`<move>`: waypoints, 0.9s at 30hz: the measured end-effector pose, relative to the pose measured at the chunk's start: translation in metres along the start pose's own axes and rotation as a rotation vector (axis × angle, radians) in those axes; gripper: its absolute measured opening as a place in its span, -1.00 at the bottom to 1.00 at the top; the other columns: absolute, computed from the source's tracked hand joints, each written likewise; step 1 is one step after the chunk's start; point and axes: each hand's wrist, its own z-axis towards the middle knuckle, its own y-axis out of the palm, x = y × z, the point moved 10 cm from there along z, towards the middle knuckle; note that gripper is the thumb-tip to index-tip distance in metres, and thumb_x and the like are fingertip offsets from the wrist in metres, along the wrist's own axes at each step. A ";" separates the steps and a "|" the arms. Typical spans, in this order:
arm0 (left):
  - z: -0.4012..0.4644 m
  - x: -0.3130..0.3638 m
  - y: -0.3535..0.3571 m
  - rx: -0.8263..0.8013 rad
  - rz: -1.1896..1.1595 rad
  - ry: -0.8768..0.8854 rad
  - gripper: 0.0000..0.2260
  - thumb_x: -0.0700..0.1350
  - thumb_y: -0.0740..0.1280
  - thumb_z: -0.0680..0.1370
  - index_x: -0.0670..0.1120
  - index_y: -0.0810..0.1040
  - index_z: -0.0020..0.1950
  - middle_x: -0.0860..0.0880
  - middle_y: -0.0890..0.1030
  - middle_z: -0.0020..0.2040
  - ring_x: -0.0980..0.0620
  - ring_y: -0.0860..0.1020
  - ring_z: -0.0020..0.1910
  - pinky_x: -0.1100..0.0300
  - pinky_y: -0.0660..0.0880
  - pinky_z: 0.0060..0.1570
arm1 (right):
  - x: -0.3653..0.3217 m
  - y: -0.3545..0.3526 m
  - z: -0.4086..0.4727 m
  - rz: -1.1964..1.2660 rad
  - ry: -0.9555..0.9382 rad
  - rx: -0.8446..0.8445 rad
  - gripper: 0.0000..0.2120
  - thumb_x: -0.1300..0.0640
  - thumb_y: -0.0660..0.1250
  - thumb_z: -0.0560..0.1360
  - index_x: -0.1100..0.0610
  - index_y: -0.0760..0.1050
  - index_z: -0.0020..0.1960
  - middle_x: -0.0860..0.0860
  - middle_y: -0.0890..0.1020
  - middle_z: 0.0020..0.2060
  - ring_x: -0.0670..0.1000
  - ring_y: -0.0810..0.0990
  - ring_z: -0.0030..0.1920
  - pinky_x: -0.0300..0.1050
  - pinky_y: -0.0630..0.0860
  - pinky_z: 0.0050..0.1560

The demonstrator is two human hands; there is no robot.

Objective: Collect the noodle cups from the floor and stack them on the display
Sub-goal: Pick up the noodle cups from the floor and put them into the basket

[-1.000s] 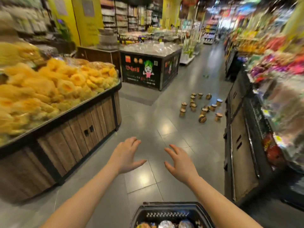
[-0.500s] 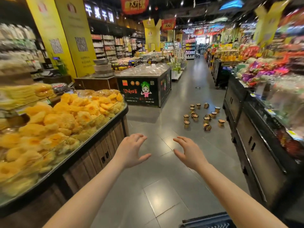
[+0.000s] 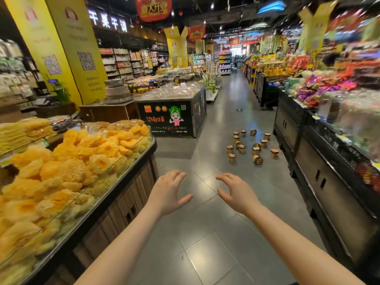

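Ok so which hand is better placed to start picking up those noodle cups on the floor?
Probably the right hand: the noodle cups lie ahead and to the right, by the dark counter. The left hand is equally open and empty, only farther over.

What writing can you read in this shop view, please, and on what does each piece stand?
"干果干调": lit white sign above the left shelves.
"大开业": red hanging banner, cut off at the top edge.
"400-601-7999": front of the black counter, faint; its larger red lettering is not legible.
Labels on the noodle cups and print on the yellow pillar: too small or blurred to read.
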 end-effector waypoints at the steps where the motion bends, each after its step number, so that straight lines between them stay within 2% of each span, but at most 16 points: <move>1: 0.011 -0.003 0.008 -0.003 0.004 0.012 -0.36 0.33 0.26 0.50 -0.04 0.39 0.45 -0.02 0.46 0.36 -0.01 0.43 0.33 0.10 0.40 0.31 | 0.007 0.004 0.009 -0.001 0.012 0.001 -0.63 0.00 0.25 0.58 -0.01 0.42 0.38 -0.08 0.47 0.32 -0.04 0.42 0.31 -0.18 0.36 0.19; 6: 0.084 -0.019 0.049 -0.011 -0.009 0.052 -0.30 0.38 0.16 0.45 -0.07 0.44 0.41 -0.05 0.48 0.32 -0.04 0.48 0.27 0.06 0.46 0.21 | 0.057 0.023 0.075 -0.006 0.054 0.010 -0.64 -0.01 0.24 0.58 -0.01 0.41 0.36 -0.11 0.48 0.30 -0.05 0.42 0.30 -0.14 0.40 0.16; 10: 0.155 -0.030 0.083 -0.064 -0.028 0.084 -0.26 0.41 0.09 0.44 -0.05 0.40 0.44 -0.03 0.44 0.36 -0.03 0.44 0.31 0.09 0.41 0.27 | 0.105 0.028 0.136 0.003 0.093 -0.020 -0.61 -0.04 0.21 0.58 -0.04 0.38 0.39 -0.12 0.46 0.33 -0.05 0.41 0.32 -0.08 0.44 0.21; 13: 0.210 -0.037 0.103 -0.059 -0.045 0.094 -0.28 0.40 0.12 0.44 -0.06 0.41 0.43 -0.03 0.45 0.35 -0.02 0.45 0.30 0.09 0.42 0.24 | 0.143 0.026 0.179 -0.021 0.115 -0.052 -0.59 -0.04 0.19 0.59 -0.04 0.35 0.42 -0.11 0.44 0.35 -0.04 0.39 0.34 -0.04 0.45 0.22; 21: 0.338 -0.042 0.178 -0.107 -0.145 0.120 -0.30 0.36 0.16 0.41 -0.10 0.46 0.37 -0.06 0.50 0.28 -0.09 0.49 0.24 0.03 0.45 0.13 | 0.234 0.023 0.266 -0.025 0.208 -0.033 -0.59 -0.02 0.20 0.60 0.00 0.35 0.43 -0.07 0.42 0.38 -0.02 0.39 0.36 -0.07 0.42 0.25; 27: 0.431 -0.056 0.238 -0.136 -0.195 0.182 -0.33 0.35 0.18 0.43 -0.07 0.45 0.37 -0.04 0.49 0.28 -0.06 0.50 0.22 0.06 0.47 0.12 | 0.303 0.029 0.346 -0.046 0.285 -0.049 -0.55 -0.03 0.18 0.61 -0.04 0.28 0.49 -0.09 0.37 0.44 -0.02 0.35 0.40 -0.06 0.39 0.29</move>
